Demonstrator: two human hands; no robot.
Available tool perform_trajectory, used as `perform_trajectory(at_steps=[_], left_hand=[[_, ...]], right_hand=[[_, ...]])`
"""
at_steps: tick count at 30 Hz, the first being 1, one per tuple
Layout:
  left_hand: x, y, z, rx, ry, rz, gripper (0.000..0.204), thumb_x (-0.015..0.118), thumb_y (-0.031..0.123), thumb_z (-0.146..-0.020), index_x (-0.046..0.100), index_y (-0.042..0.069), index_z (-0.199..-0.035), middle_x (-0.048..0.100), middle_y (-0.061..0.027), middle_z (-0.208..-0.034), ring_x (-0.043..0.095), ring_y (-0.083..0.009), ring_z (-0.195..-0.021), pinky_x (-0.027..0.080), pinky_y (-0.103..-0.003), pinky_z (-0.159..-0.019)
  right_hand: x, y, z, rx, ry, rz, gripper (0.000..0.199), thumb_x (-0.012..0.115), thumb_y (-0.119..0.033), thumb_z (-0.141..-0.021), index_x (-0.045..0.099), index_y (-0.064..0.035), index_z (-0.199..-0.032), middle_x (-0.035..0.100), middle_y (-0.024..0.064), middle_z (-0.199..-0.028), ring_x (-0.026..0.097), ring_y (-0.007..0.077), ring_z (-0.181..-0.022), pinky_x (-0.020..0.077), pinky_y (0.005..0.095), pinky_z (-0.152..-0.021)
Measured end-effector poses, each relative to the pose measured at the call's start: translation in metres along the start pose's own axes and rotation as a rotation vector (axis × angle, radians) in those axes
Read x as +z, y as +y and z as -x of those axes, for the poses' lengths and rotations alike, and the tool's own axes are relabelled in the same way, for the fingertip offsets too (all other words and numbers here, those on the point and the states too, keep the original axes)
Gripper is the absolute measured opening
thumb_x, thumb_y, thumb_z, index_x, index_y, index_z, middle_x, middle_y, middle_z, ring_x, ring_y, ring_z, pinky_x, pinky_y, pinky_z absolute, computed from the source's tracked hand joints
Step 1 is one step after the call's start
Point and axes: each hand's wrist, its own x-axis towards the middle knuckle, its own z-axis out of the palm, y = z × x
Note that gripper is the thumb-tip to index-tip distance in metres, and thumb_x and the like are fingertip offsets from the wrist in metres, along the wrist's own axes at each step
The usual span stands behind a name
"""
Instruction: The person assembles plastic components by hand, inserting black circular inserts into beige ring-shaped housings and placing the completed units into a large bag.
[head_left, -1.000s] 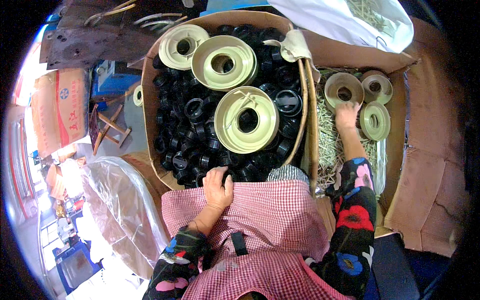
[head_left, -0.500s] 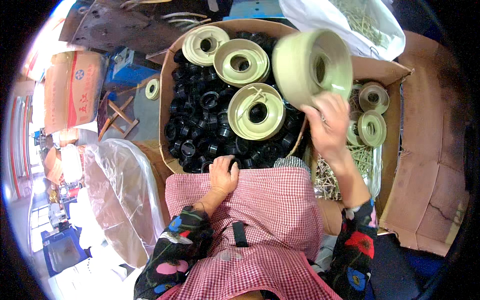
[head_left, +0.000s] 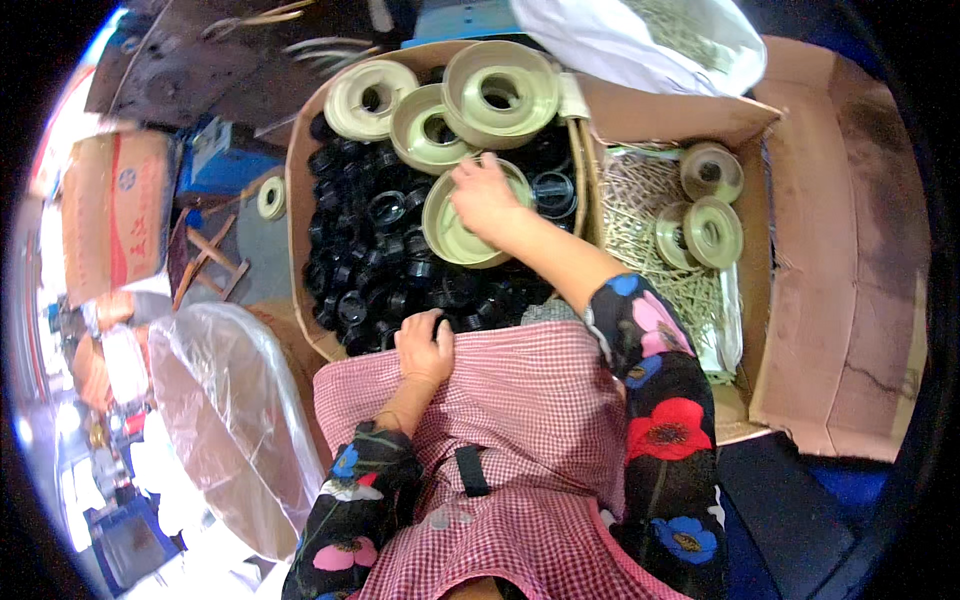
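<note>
My right hand (head_left: 485, 197) reaches into a pale green flanged ring (head_left: 436, 225) lying on a heap of black plastic rings (head_left: 385, 270). Its fingers are bent together over the ring's hollow; what they grip, if anything, is hidden beneath them. My left hand (head_left: 425, 347) rests at the near edge of the heap, on the checked apron, thumb apart and fingertips over the black rings. Behind the right hand, a tall stack of green rings (head_left: 500, 95) overlaps another green ring (head_left: 415, 135). A paler ring stack (head_left: 370, 98) sits at the far left.
A cardboard box (head_left: 300, 200) holds the heap. Right of its divider lie thin green sticks (head_left: 640, 215) and several rings (head_left: 712, 235). A white sack (head_left: 600, 40) stands behind, a clear plastic bag (head_left: 230, 420) at left, and a cardboard flap (head_left: 850, 250) at right.
The tall ring stack has gone from my right hand onto the far part of the heap. My right hand has moved left to the nearest ring. My left hand stays at the box edge.
</note>
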Motion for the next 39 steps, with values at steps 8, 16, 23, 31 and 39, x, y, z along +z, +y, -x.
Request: perform_trajectory(at_steps=[8, 16, 23, 31, 39], left_hand=[[0.0, 0.003, -0.005, 0.046, -0.006, -0.003, 0.024, 0.055, 0.02, -0.082, 0.061, 0.006, -0.1, 0.061, -0.0121, -0.097, 0.055, -0.0305, -0.094, 0.041, -0.041, -0.081], [-0.001, 0.0, 0.0, 0.036, -0.021, -0.01, 0.026, 0.055, 0.021, -0.081, 0.06, 0.006, -0.101, 0.06, -0.0107, -0.099, 0.054, -0.0291, -0.095, 0.04, -0.039, -0.082], [-0.002, 0.004, -0.004, 0.076, -0.05, 0.005, 0.027, 0.055, 0.02, -0.08, 0.059, 0.004, -0.102, 0.06, -0.0115, -0.1, 0.054, -0.0294, -0.095, 0.04, -0.039, -0.082], [-0.004, 0.003, -0.005, 0.097, -0.066, -0.004, 0.027, 0.053, 0.019, -0.081, 0.059, 0.003, -0.102, 0.06, -0.0128, -0.1, 0.054, -0.0305, -0.094, 0.04, -0.039, -0.082], [-0.004, 0.007, -0.004, 0.066, -0.064, 0.013, 0.027, 0.055, 0.019, -0.08, 0.06, 0.005, -0.102, 0.06, -0.0119, -0.101, 0.054, -0.029, -0.096, 0.039, -0.038, -0.083]], right_hand=[[-0.01, 0.022, -0.003, -0.032, -0.027, 0.071, 0.015, 0.058, -0.019, -0.076, 0.071, -0.012, -0.082, 0.059, 0.0036, -0.094, 0.049, 0.0202, -0.097, 0.0326, 0.0398, -0.082], [-0.027, 0.049, 0.108, 0.278, 0.883, -0.334, 0.009, 0.052, -0.012, -0.077, 0.059, -0.0066, -0.079, 0.056, 0.0097, -0.082, 0.051, 0.0276, -0.081, 0.0384, 0.0392, -0.072], [0.1, 0.08, 0.288, 1.033, -0.258, -0.179, 0.028, 0.058, -0.026, -0.083, 0.059, -0.0086, -0.105, 0.046, 0.0181, -0.124, 0.039, 0.0363, -0.12, 0.0315, 0.0539, -0.095], [0.155, 0.167, 0.261, 1.21, -0.549, -0.055, 0.029, 0.058, -0.03, -0.082, 0.067, -0.0182, -0.107, 0.046, 0.0119, -0.129, 0.045, 0.0284, -0.118, 0.0302, 0.0516, -0.097], [0.162, 0.144, 0.277, 1.236, -0.096, -0.204, 0.02, 0.055, -0.028, -0.083, 0.07, -0.0183, -0.093, 0.064, 0.0111, -0.095, 0.059, 0.0308, -0.094, 0.0409, 0.0451, -0.084]])
